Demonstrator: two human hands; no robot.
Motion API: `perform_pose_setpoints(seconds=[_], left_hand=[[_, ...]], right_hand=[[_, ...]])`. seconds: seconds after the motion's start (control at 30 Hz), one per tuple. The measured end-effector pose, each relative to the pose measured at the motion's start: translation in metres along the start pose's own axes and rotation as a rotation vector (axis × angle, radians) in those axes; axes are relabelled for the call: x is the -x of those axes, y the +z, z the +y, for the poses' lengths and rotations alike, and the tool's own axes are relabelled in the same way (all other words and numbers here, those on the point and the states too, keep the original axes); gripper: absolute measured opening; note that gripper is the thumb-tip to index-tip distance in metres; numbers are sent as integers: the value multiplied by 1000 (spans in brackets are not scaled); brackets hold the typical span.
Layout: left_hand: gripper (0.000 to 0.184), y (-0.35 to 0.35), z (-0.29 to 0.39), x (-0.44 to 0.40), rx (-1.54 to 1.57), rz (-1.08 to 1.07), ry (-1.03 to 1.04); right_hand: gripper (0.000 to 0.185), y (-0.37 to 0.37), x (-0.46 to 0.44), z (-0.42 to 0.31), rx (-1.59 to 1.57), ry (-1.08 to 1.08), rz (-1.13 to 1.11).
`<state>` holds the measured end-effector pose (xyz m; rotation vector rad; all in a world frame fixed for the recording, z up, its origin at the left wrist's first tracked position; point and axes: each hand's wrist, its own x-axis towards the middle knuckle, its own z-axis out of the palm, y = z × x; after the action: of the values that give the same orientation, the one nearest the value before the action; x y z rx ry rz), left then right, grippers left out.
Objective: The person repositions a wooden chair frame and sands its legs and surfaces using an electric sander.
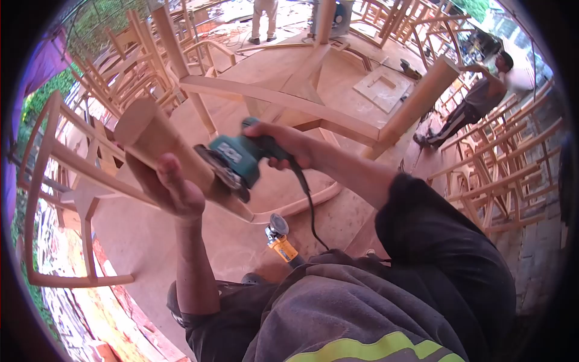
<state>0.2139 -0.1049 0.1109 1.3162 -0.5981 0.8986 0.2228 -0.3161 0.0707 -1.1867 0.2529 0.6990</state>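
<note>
A round wooden leg (166, 145) of a large wooden frame points up toward me on the left. My left hand (175, 184) is wrapped round the near side of this leg, thumb up. In my right hand (283, 145) is a teal electric sander (235, 160), gripped by its body. Its flat pad lies against the side of the leg, or very close to it. A black cord (306, 193) hangs from the sander toward my lap. The frame's curved rail (283, 102) runs across to another thick leg (416, 105) at the right.
A yellow angle grinder (282, 246) lies on the floor before me. A wooden chair frame (51, 151) stands at left; stacked chair frames (500, 175) are at right. One person (482, 96) stands at right, another (264, 21) at the back. A flat board (383, 87) lies beyond.
</note>
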Motion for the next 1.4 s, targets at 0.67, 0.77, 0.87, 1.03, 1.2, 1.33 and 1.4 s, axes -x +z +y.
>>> perform_pose_setpoints(seconds=[0.67, 0.77, 0.87, 1.03, 1.2, 1.33, 1.4], left_hand=[[68, -15, -9, 5, -155, -79, 32], [71, -14, -8, 6, -14, -39, -31], [68, -13, -7, 3, -6, -30, 5], [63, -12, -7, 0, 38, -33, 36], [63, -14, -6, -2, -2, -114, 37], [61, -13, -5, 3, 76, -52, 70], [61, -11, -5, 5, -9, 7, -8]], right_hand=[[37, -3, 11, 4, -41, -14, -55], [37, -6, -21, -12, 52, 59, -62], [38, 2, -40, -27, 114, 4, -158], [36, -4, 6, -2, 67, 61, -53], [39, -3, -5, -1, 5, 17, -43], [35, 7, -6, 0, -30, 30, 55], [34, 9, 20, 25, -84, -12, 160]])
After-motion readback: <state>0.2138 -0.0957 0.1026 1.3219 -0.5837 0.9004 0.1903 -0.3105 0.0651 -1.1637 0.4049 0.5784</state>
